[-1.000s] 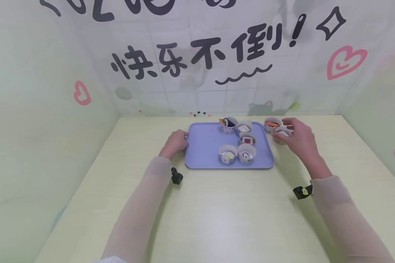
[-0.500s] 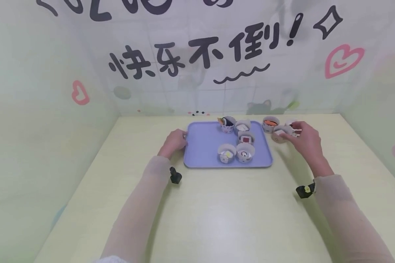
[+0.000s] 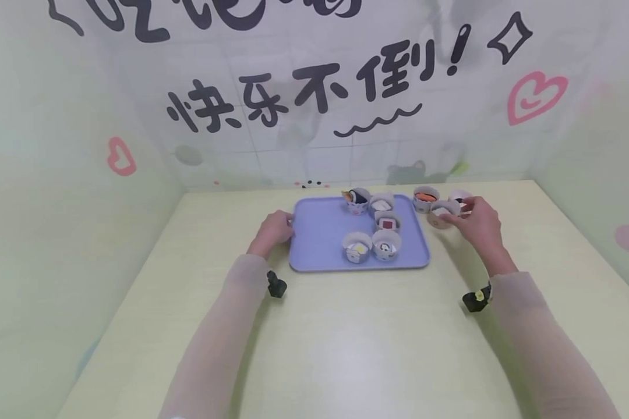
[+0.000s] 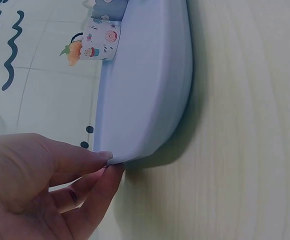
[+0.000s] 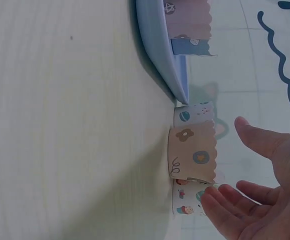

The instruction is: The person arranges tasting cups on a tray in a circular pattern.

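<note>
My left hand [image 3: 274, 230] pinches the left rim of a blue-lavender tray [image 3: 320, 235] between thumb and fingers; the left wrist view shows the thumb on top and the fingertips beneath. Just right of the tray, my right hand [image 3: 481, 227] is beside a tan paper baking cup [image 5: 192, 152] with pale contents. In the right wrist view its thumb and fingers are spread apart, with a gap between thumb and cup. Behind that cup stand a paper cup with an orange piece [image 3: 425, 199] and another pale cup [image 3: 459, 195], partly hidden by my fingers.
Several patterned paper cups stand on the tray, among them one with a dark roll [image 3: 357, 201], one with a red-centred square [image 3: 387, 224] and one with a yellow-and-white piece [image 3: 356, 248]. A printed backdrop [image 3: 304, 139] rises behind the table [image 3: 346, 326].
My right hand has drawn back slightly to the right from the tan cup, bringing the pale cup behind it into sight. The left hand keeps its place on the tray; the head view has shifted slightly.
</note>
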A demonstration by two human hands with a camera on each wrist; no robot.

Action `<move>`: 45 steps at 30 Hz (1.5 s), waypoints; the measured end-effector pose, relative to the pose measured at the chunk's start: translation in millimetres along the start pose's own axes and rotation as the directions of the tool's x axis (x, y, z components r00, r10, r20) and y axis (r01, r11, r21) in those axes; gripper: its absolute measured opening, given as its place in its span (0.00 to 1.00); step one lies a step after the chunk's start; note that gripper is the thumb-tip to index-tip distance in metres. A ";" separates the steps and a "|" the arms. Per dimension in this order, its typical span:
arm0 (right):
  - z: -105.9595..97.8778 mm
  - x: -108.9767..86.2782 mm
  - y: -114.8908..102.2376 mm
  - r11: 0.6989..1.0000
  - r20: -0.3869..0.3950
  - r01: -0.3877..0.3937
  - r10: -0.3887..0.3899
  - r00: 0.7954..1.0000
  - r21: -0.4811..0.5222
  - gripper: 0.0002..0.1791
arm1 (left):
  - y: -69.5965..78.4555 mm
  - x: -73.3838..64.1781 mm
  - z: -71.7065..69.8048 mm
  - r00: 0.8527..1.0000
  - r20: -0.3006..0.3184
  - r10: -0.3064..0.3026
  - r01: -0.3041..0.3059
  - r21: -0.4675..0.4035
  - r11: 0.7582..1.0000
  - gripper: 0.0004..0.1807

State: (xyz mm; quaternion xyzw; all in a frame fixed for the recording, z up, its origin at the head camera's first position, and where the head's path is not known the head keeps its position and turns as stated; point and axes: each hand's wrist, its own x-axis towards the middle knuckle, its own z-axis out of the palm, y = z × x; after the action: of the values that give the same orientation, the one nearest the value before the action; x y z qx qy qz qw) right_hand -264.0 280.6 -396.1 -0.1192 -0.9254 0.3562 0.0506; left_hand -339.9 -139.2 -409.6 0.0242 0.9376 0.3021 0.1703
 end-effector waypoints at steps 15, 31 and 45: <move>8.2 5.0 4.2 0.995 0.089 -0.091 0.087 0.992 0.046 0.44 | 4.9 -3.2 2.7 1.000 0.004 -0.018 0.018 0.011 1.000 0.32; 8.7 7.5 9.9 0.997 0.067 -0.064 0.061 0.996 0.039 0.37 | 5.8 -1.7 1.7 1.000 -0.014 -0.006 0.006 0.010 1.000 0.32; 1.5 4.0 1.5 0.999 0.034 0.021 -0.022 0.999 0.034 0.34 | 2.4 -2.2 0.2 1.000 -0.018 -0.018 0.018 0.026 0.999 0.33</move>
State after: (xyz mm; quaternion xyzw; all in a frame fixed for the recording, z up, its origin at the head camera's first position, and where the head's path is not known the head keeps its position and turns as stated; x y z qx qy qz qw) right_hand -267.9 281.8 -398.2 -0.1023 -0.9211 0.3733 0.0404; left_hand -337.9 -137.4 -407.7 0.0152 0.9432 0.2884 0.1645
